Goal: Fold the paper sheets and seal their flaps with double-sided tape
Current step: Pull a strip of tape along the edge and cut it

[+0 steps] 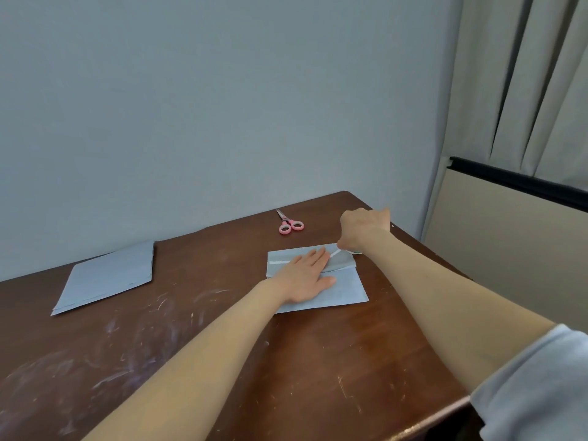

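On the head camera, my left hand point(307, 275) lies flat with fingers straight on the folded paper sheet point(346, 291), toward the right of the brown surface point(222, 345). My right hand point(364, 229) sits at the sheet's far right corner, fingertips pinching the end of a white tape strip point(334, 253) that runs along the upper flap. Pink-handled scissors point(291, 225) lie just beyond the sheet, not touching it. A stack of sheets point(108, 276) lies well to the left.

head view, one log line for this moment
left hand presses folded sheet | right hand pinches tape strip | scissors untouched
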